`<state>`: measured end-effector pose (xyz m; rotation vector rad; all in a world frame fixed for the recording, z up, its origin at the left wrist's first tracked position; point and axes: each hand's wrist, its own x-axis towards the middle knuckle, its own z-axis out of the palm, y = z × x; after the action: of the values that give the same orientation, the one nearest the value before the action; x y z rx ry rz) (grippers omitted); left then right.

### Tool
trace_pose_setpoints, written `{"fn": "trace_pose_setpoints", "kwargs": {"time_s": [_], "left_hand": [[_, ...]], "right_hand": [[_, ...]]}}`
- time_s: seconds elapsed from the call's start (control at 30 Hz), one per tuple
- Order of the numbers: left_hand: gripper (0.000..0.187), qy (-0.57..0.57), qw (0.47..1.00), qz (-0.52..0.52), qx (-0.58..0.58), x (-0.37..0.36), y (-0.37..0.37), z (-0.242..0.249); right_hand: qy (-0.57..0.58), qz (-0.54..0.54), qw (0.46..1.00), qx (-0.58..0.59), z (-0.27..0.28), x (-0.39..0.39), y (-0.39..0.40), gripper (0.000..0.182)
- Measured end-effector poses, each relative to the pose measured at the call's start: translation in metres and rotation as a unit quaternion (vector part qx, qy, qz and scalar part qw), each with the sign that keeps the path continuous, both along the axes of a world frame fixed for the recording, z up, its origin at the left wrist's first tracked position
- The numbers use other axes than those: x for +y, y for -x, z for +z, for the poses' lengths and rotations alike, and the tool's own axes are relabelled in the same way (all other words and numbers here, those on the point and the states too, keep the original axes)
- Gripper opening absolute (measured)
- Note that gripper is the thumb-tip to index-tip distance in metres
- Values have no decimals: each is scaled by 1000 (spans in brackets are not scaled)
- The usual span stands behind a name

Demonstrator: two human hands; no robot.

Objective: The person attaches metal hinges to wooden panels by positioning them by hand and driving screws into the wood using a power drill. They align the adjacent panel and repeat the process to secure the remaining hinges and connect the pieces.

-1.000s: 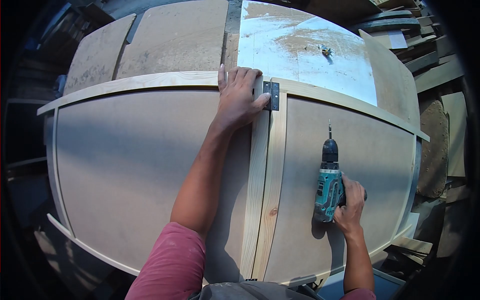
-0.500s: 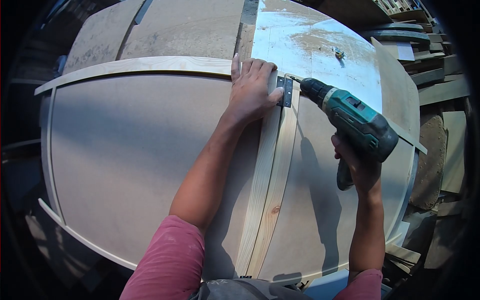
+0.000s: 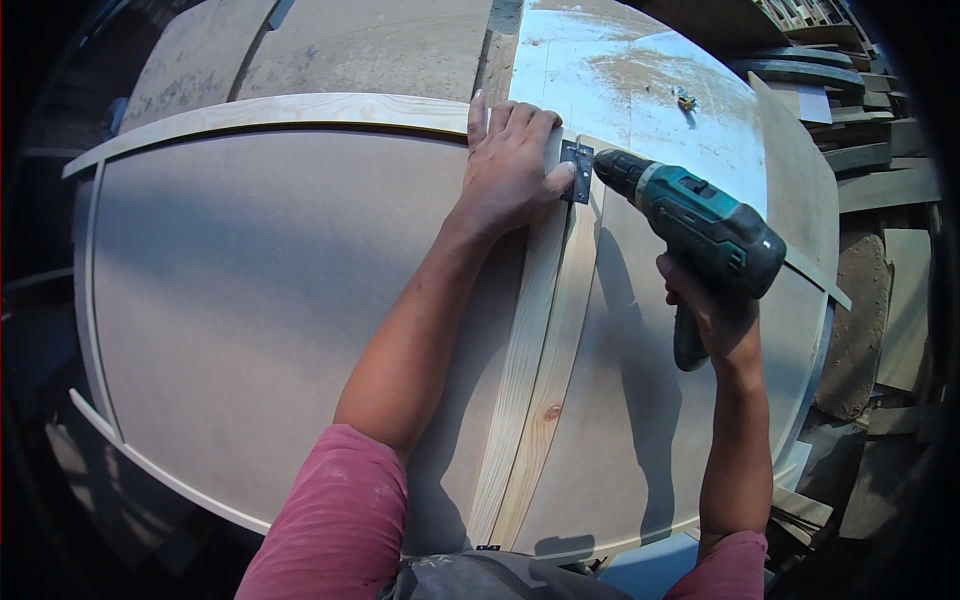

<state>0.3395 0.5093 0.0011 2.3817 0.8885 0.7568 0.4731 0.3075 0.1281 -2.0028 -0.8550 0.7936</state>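
My right hand [image 3: 712,305] is wrapped round the handle of a teal and black cordless drill [image 3: 705,215]. The drill's chuck points left and sits close to the upper right edge of a dark metal hinge [image 3: 577,172]. Whether the bit touches the hinge is too small to tell. The hinge lies across the seam between two pale wooden strips [image 3: 545,400], near their far end. My left hand [image 3: 510,165] grips the wooden frame [image 3: 370,110] at its far edge, fingers over the rim, thumb pressed against the hinge.
Large brown panels [image 3: 290,300] fill the frame on both sides of the seam. A second dark hinge [image 3: 488,547] shows at the near end. Beyond lies a dusty white board [image 3: 640,90] bearing a small pile of screws [image 3: 685,100]. Stacked wood offcuts [image 3: 860,160] line the right.
The drill has shifted slightly up and left, its chuck now nearer the hinge. My left hand keeps its hold, and the whole view has moved a little.
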Motion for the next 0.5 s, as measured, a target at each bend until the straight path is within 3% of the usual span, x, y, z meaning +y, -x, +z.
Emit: {"fn": "trace_pose_setpoints", "kwargs": {"time_s": [0.37,0.5], "left_hand": [[54,-14,1000,6,-4,0,-1,-3],[53,-15,1000,5,-8,-1,-1,-3]], "right_hand": [[68,22,996,-58,24,17,-7,28],[191,126,961,-153,66,58,-24,27]]}}
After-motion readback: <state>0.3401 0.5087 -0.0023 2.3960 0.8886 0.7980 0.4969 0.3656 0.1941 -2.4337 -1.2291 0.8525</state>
